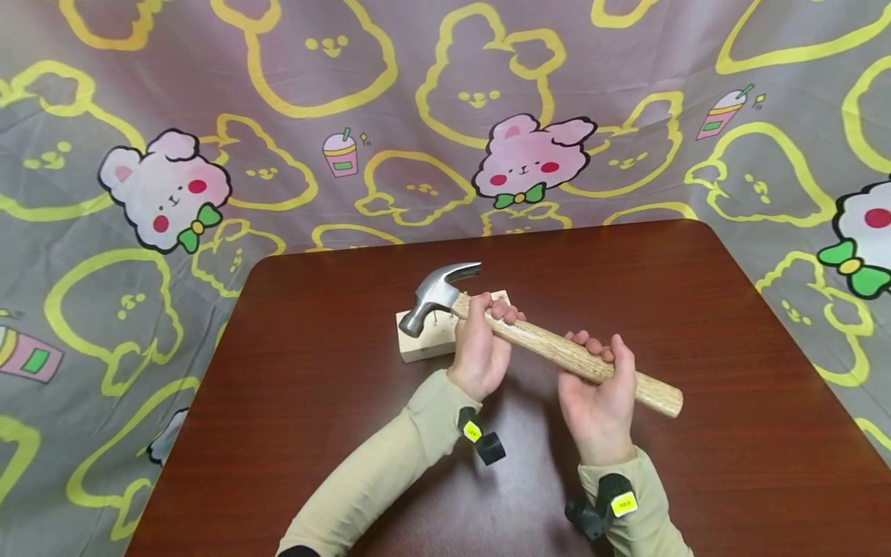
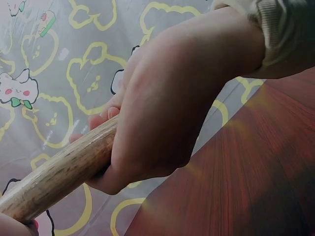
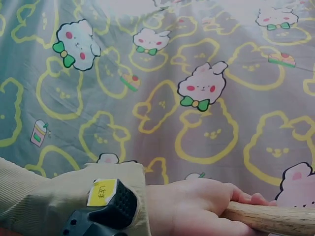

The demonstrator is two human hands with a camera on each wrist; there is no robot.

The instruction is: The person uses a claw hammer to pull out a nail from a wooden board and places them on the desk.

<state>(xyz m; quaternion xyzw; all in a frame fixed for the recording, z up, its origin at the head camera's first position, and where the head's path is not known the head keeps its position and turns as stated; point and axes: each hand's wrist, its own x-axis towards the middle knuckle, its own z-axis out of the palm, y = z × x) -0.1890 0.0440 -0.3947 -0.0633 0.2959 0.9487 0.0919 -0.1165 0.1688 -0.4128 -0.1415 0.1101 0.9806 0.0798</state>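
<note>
A claw hammer (image 1: 543,343) with a steel head and a pale wooden handle slants across both hands in the head view. My left hand (image 1: 483,357) grips the handle just below the head, its thumb up along the near side. Farther down, my right hand (image 1: 597,398) grips the handle close to its butt end, which sticks out past the thumb. Behind the hammer head lies a light wooden block (image 1: 421,348) on the table, with thin nails standing in it; head and left hand overlap part of it. The wooden handle (image 2: 64,164) also crosses the left wrist view.
The brown table (image 1: 306,433) has rounded far corners. Patterned cloth (image 1: 418,116) with bears and drink cups hangs behind it and along both sides. Each sleeve carries a black wrist mount with a yellow label.
</note>
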